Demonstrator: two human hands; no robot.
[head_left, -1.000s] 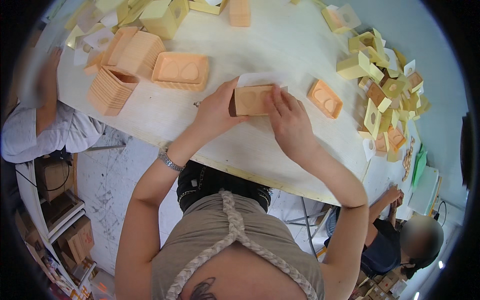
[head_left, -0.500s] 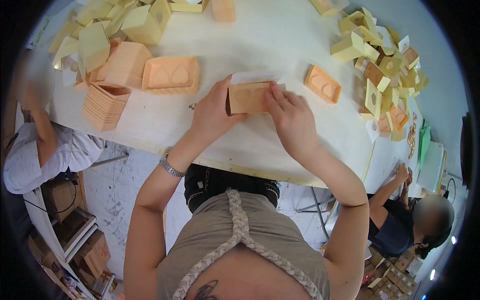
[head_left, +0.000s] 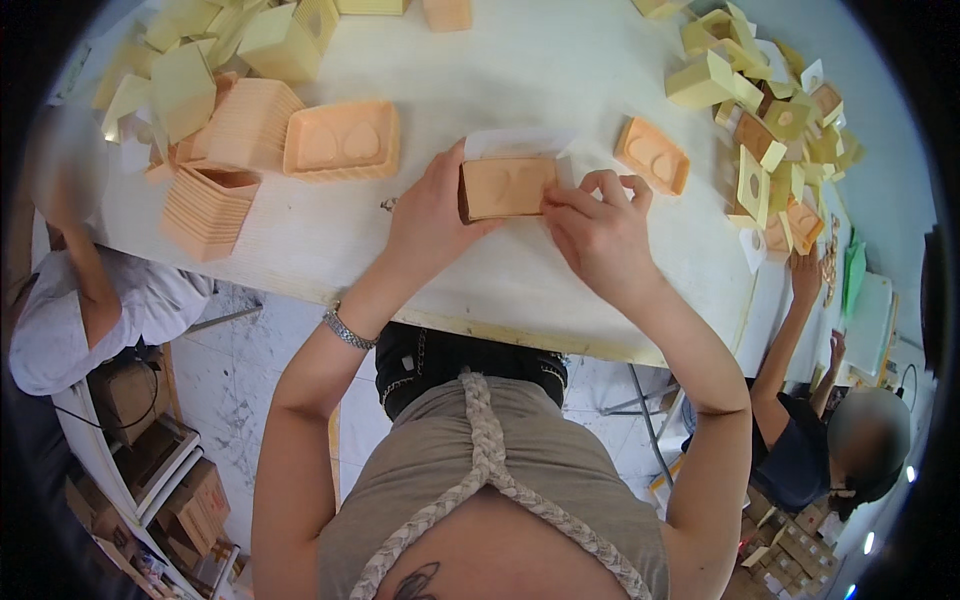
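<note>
In front of me, above the table, my left hand [head_left: 428, 212] is wrapped round the left end of a small paper carton [head_left: 515, 144] with its white flap raised along the far side. An orange moulded tray [head_left: 490, 188] with heart-shaped hollows sits in the carton's open face. My right hand [head_left: 607, 232] has thumb and fingertips pinched at the carton's right end, by a small white side flap; the other fingers are curled. To the right of that hand lies a loose orange tray [head_left: 652, 157]. A silver bracelet is on my left wrist.
Left of the carton are a stack of orange trays [head_left: 340, 142], further tray stacks [head_left: 212, 212] and a heap of yellow cartons [head_left: 185, 92]. More yellow cartons [head_left: 785, 118] are piled at the right. A co-worker [head_left: 795, 440] reaches toward that pile; another person [head_left: 95, 290] sits at the left.
My right hand has shifted slightly right, its fingers drawn from over the tray to the carton's right end. The co-worker at the right has stretched an arm toward the pile.
</note>
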